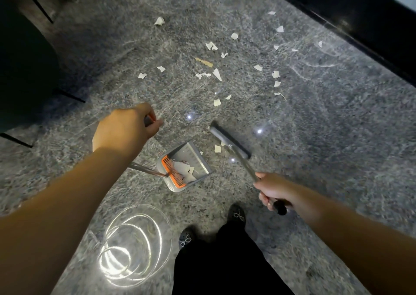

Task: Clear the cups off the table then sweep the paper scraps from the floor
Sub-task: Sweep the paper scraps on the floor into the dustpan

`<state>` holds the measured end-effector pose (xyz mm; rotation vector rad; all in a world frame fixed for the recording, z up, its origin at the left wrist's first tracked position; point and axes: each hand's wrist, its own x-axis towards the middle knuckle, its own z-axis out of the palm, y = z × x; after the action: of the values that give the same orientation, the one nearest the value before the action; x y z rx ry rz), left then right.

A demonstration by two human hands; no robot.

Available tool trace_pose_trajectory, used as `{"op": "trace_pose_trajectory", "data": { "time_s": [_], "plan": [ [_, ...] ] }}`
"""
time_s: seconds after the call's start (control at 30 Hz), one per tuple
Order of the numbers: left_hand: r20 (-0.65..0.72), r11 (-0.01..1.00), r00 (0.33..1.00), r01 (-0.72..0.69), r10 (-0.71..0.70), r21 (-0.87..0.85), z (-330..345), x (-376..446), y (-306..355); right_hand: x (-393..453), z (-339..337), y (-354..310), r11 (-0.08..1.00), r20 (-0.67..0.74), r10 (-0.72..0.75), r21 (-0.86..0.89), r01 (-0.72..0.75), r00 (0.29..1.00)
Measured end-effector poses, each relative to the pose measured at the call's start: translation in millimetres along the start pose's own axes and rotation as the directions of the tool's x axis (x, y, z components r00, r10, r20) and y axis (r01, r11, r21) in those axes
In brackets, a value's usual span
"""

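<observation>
Head view shows your left hand [126, 130] gripping the dustpan [185, 167] handle; your right hand [273, 191] grips the broom [229, 142] at 5 o'clock; paper scraps [211, 46] litter the floor [315, 125] toward 12 o'clock.

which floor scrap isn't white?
The tan scrap, a long strip on the floor in the middle of the scatter, beyond the broom head. The other loose scraps around it are white; this one is brownish.
</observation>
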<state>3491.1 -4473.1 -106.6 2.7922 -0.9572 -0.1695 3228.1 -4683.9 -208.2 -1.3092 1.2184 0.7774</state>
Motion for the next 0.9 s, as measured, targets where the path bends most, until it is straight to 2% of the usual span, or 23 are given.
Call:
{"op": "trace_pose_trajectory", "data": {
  "time_s": [0.2,0.4,0.67,0.9],
  "plan": [
    [0.033,1.000,0.999,-0.013,0.014,-0.022,-0.7,3.2,-1.4,-27.8,73.9,6.0,0.997,0.094,-0.021,-0.069,0.027,0.995],
    [0.042,0.999,0.998,-0.034,0.036,-0.038,-6.3,-6.6,-3.7,-49.9,102.5,8.2,0.990,0.213,-0.019,0.142,-0.012,0.977],
    [0.064,0.995,0.996,-0.064,0.070,-0.080,-15.5,-23.5,-14.6,-70.3,109.9,10.1,0.982,0.122,-0.071,0.183,0.048,0.990],
    [0.003,0.995,0.998,0.066,-0.065,-0.080,-34.0,-41.1,-58.8,-69.0,102.2,-0.3,0.976,-0.002,-0.100,0.193,0.098,0.995]
  ]
}}
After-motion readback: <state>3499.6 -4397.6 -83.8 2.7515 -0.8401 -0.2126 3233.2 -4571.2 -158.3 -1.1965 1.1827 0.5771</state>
